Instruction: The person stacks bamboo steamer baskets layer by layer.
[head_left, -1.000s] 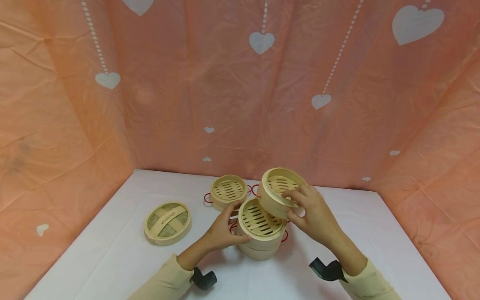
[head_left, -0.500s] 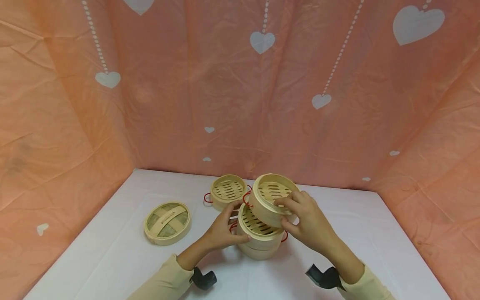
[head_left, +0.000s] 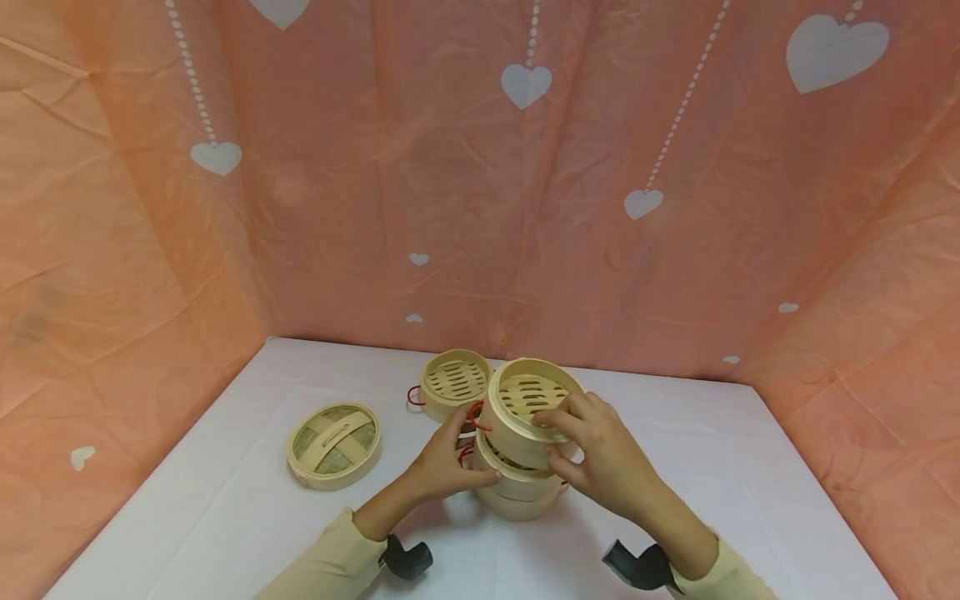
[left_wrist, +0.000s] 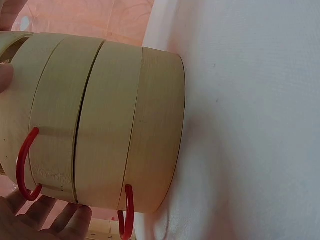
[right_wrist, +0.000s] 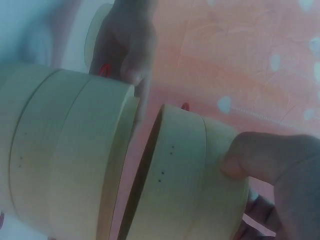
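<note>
In the head view, a stack of bamboo steamer baskets (head_left: 517,497) with red loop handles stands on the table. My left hand (head_left: 444,465) grips the stack's upper part, thumb in front and fingers round the far left side. Its side wall (left_wrist: 112,120) fills much of the left wrist view. Over the stack my right hand (head_left: 606,454) pinches another steamer basket (head_left: 517,435) at its right rim, thumb outside and fingers over the slatted inside. The right wrist view shows this held basket (right_wrist: 185,170) tilted, with a gap between it and the stack's top rim.
A woven bamboo lid (head_left: 335,446) lies at the left of the white tabletop (head_left: 225,500). Behind the stack sits one more slatted steamer basket (head_left: 456,379) with a red handle. An orange curtain (head_left: 465,208) with white hearts borders the table's back and sides.
My right hand has carried the held basket left and down, from the right of the stack to above it. The left hand keeps its grip in the same place.
</note>
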